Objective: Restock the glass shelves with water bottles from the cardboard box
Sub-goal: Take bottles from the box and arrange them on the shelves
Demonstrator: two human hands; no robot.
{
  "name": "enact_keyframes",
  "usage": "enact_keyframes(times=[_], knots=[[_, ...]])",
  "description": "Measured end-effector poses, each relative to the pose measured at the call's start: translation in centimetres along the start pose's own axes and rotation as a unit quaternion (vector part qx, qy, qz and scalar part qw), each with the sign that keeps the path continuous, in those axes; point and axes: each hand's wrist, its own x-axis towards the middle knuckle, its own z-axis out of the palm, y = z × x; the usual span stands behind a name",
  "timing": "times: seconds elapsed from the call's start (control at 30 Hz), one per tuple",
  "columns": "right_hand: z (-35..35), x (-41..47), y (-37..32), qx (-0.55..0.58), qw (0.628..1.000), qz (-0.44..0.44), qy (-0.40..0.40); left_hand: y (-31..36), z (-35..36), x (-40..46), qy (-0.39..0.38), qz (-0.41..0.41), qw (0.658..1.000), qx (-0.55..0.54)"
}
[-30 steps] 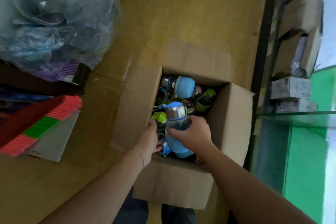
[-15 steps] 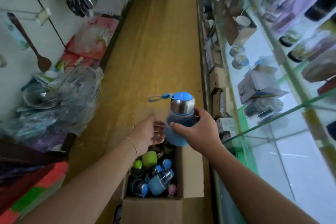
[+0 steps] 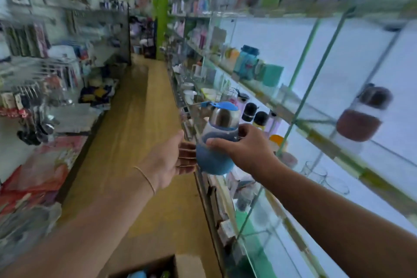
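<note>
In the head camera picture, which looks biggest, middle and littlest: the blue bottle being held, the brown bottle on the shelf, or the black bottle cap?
1. Blue bottle, though it is nearest the camera.
2. Brown bottle, only slightly smaller.
3. Black bottle cap, clearly smallest.

No lettering can be read anywhere in the shop aisle; packaging on the glass shelves [image 3: 282, 106] and hanging goods is blurred beyond legibility.

Right hand [image 3: 244, 150] grips — left hand [image 3: 168, 161] (seemingly) flat.
</note>
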Motion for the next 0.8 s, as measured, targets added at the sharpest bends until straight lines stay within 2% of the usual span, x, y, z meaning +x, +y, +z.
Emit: enact_keyframes(times=[0.3, 0.57, 0.8], knots=[[-13.9, 0.7, 0.5, -0.016, 0.993, 0.022, 0.112, 4.3, 14.0, 0.0, -0.086, 0.061, 0.993, 0.049], [-24.2, 1.5, 5.8, -0.015, 0.981, 0.097, 0.169, 3.4, 26.6, 0.9, -0.157, 0.057, 0.984, 0.067], [-29.6, 2.4, 11.3, -0.017, 0.964, 0.141, 0.226, 1.1, 34.8, 1.5, -0.213, 0.052, 0.973, 0.069]])
